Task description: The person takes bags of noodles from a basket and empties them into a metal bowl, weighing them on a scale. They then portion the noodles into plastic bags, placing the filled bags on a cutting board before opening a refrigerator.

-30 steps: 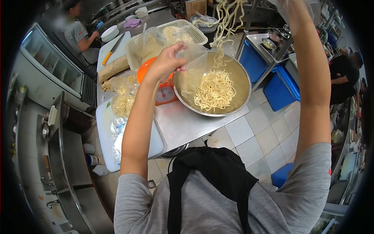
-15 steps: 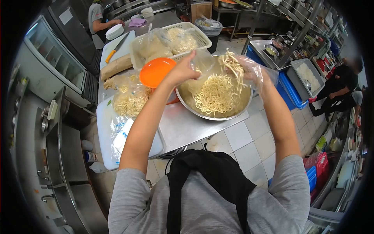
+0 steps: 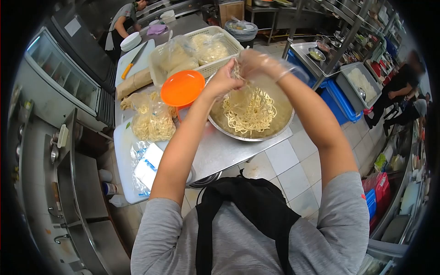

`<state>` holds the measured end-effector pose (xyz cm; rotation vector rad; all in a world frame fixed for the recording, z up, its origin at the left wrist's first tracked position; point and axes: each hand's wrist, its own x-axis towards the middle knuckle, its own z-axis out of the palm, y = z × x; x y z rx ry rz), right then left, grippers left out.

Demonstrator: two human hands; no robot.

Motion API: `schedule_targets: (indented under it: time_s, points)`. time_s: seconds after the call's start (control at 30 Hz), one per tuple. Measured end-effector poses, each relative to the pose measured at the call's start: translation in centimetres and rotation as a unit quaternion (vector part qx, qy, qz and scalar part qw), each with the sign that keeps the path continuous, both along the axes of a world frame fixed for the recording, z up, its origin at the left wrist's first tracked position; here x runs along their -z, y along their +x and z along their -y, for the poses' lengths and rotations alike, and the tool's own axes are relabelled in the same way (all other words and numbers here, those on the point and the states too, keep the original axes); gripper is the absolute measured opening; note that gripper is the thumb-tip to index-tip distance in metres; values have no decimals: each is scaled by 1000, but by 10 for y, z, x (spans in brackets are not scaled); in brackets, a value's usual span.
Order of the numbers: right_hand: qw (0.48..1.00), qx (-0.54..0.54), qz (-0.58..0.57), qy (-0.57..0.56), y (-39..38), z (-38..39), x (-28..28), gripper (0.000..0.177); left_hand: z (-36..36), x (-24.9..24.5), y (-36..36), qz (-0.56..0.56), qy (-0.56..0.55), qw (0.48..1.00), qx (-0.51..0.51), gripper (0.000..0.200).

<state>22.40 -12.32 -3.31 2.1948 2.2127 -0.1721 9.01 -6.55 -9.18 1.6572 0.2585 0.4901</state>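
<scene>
Over the large metal bowl (image 3: 283, 134), a heap of yellow noodles (image 3: 247, 112) shows beneath both hands. My left hand (image 3: 228, 82) grips the mouth of a clear plastic bag (image 3: 236, 98), which hangs over the bowl. My right hand (image 3: 260, 65), in a loose clear plastic glove, is smeared by motion and sits right at the bag's mouth. Strands of noodles show between the two hands, under the right fingers. An orange plate-like disc (image 3: 182, 88) lies left of my left wrist. How far the noodles reach into the bag is hard to make out.
A cream basket (image 3: 158, 68) holds bagged noodles behind the bowl. Left are more bagged noodles (image 3: 153, 121), an orange-handled knife (image 3: 128, 69) and a white cutting board (image 3: 121, 146). A blue bin (image 3: 337, 103) stands right. Other people are at far left and right.
My right hand has moved left and up from the bowl's right side to the bag's mouth, carrying noodles. My left hand keeps hold of the bag. The person at far left has leaned over.
</scene>
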Motion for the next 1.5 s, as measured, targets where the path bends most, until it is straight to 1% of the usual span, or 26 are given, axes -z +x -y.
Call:
schedule_targets:
  time_s: [0.03, 0.1, 0.2, 0.27, 0.33, 0.43, 0.5, 0.53, 0.57, 0.63, 0.7, 0.73, 0.77, 0.8, 0.83, 0.9, 0.93, 0.97, 1.03, 1.1, 1.17, 1.2, 1.23, 1.4, 1.47, 1.5]
  points:
    - [997, -23, 59, -53, -3, 0, -17, 31, -7, -6, 1, -6, -48, 998, 26, 84]
    - [972, 7, -205, 114, 13, 27, -24, 24, -10, -15, -3, -12, -102, 994, 46, 84]
    - [932, -120, -249, 234, 18, 51, -23, 36, -6, -28, -5, 17, -61, 997, 34, 86]
    - [866, 114, -428, 233, -2, 73, -26, 53, -6, -32, -6, 13, -67, 997, 25, 86]
    - [834, 83, -495, 228, -10, 82, 25, 57, -7, -33, -8, 11, -68, 997, 19, 87]
    - [921, 36, -301, 243, -11, 70, 98, 41, -8, -33, -8, -4, -63, 998, 20, 84]
    - [855, 215, -471, 40, -11, 64, 107, 34, -13, -29, -8, -17, -65, 997, 23, 84]
    - [828, 260, -489, 83, -15, 65, 91, 29, -17, -27, -8, -16, -60, 998, 23, 84]
    - [828, 258, -490, 85, -11, 61, 75, 29, -21, -23, -9, -38, -27, 999, 19, 84]
    - [798, 70, -577, 162, 3, 51, 43, 30, -20, -21, -10, -64, 5, 998, 21, 83]
    - [713, 73, -660, 224, -8, 45, 26, 31, -14, -24, -8, -85, 11, 995, 60, 82]
    - [711, 77, -661, 227, -10, 28, 23, 31, -13, -26, -7, -87, 11, 994, 65, 82]
    - [906, 44, -394, 146, -9, 5, 16, 30, -13, -28, -5, -43, 23, 998, 33, 81]
    - [996, 5, -82, 45, -7, -6, 13, 29, -13, -30, -4, 3, 35, 999, 1, 80]
    - [996, 8, -81, 46, -5, -8, 21, 29, -15, -34, -4, 3, 36, 999, 3, 80]
    - [948, 6, 76, 310, -1, -17, 38, 24, -20, -46, -6, -27, -5, 999, 33, 80]
    - [973, 20, -4, 228, -5, -7, 7, 23, -20, -53, -7, -23, -5, 999, 30, 80]
    - [963, -3, -56, 263, 2, 8, -9, 21, -21, -60, -8, -5, -29, 999, 22, 79]
    - [879, 1, -389, 276, -7, 47, -34, 21, -23, -72, -12, 16, -60, 998, 5, 78]
    - [825, 49, -469, 313, 6, 63, -19, 32, -28, -85, -11, 7, -45, 998, 43, 78]
    - [763, 103, -590, 245, 16, 57, 31, 44, -29, -95, -7, 0, -41, 999, 27, 76]
    - [802, 149, -551, 174, 10, 57, 47, 81, -35, -97, -1, 28, -59, 997, 43, 53]
    - [853, 98, -482, 176, 5, 56, 69, 85, -40, -99, 4, 55, -76, 994, 61, 31]
    - [843, 139, -513, 85, -9, 42, 144, 80, -53, -129, -1, 82, -24, 993, 79, 20]
    - [771, 149, -619, -28, -5, 43, 147, 70, -64, -137, 1, 90, -22, 993, 77, 20]
    - [771, 148, -619, -28, -10, 50, 141, 70, -68, -139, 2, 99, -23, 992, 75, 20]
